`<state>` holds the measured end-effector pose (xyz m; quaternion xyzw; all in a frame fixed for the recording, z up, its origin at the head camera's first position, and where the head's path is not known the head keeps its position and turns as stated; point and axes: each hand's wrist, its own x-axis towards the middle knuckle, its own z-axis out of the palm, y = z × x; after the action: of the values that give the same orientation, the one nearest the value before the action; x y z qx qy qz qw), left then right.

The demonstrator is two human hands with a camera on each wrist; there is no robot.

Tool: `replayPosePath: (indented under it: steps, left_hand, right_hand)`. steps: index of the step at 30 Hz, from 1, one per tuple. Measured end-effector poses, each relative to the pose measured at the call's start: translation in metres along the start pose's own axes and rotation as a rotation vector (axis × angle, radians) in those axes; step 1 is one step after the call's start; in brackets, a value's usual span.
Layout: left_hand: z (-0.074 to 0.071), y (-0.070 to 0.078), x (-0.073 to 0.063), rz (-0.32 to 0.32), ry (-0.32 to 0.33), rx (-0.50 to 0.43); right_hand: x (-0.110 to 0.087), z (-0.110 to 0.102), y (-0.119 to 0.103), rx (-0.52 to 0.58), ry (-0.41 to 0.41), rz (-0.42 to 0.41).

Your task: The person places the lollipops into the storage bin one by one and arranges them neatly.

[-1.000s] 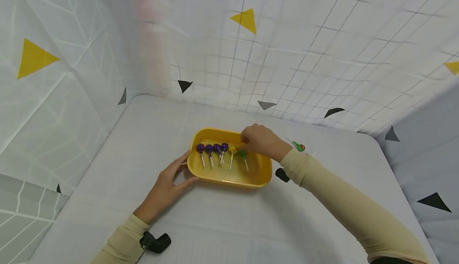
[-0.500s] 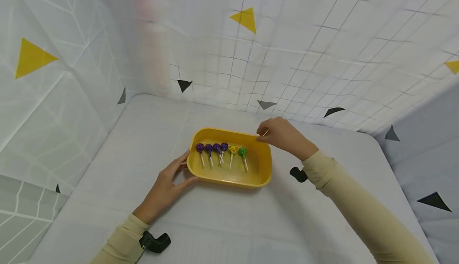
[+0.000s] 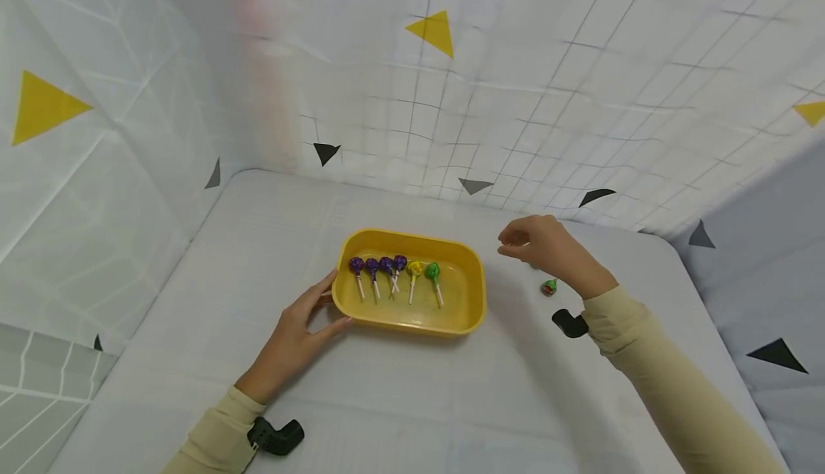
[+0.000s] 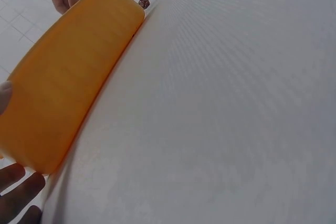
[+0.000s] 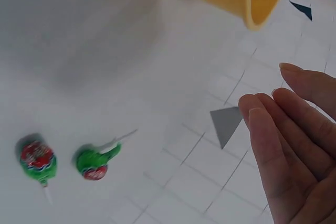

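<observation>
A yellow plastic tray (image 3: 412, 327) stands on the table. In it lie several purple lollipops (image 3: 372, 265), a yellow lollipop (image 3: 415, 269) and a green lollipop (image 3: 432, 271), side by side with sticks pointing towards me. My left hand (image 3: 293, 338) holds the tray's left end, thumb on the front wall and fingers at the side. Right of the tray, in the air, my right hand (image 3: 548, 248) holds nothing, its fingers loosely bent. Beneath it, two red-and-green lollipops (image 5: 39, 161) lie on the table; the head view shows one (image 3: 549, 287) plainly, the other mostly hidden by the hand.
The table has a white cloth (image 3: 387, 395). White patterned sheets (image 3: 515, 102) rise behind it and at both sides. Each wrist wears a black camera, like the one on the left (image 3: 277, 437).
My right hand has left the tray's inside near the green lollipop, passed over the right rim and moved right above the loose lollipops. The left hand stays on the tray.
</observation>
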<state>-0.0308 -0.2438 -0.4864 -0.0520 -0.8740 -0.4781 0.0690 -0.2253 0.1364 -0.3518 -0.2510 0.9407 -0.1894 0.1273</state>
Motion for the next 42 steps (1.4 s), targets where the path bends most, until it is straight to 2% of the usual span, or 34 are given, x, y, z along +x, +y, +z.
replayPosePath:
  steps: [10, 15, 26, 32, 42]
  left_hand:
    - [0.001, -0.001, 0.001, -0.009, -0.006, 0.008]
    - [-0.001, 0.0, 0.0, -0.023, -0.004, 0.008]
    - [0.001, -0.001, -0.001, 0.004, 0.005, 0.008]
    - [0.0, -0.001, 0.0, 0.009, 0.004, 0.005]
    - [0.0, -0.002, 0.0, 0.005, 0.003, 0.012]
  right_hand:
    - [-0.021, 0.001, 0.035, 0.024, 0.013, 0.066]
    - [-0.025, 0.01, 0.053, 0.014, -0.013, 0.079]
    - [-0.034, 0.024, 0.079, -0.041, -0.09, 0.073]
    - [-0.038, 0.029, 0.087, -0.106, -0.088, 0.072]
    - [-0.039, 0.035, 0.096, -0.14, -0.081, 0.046]
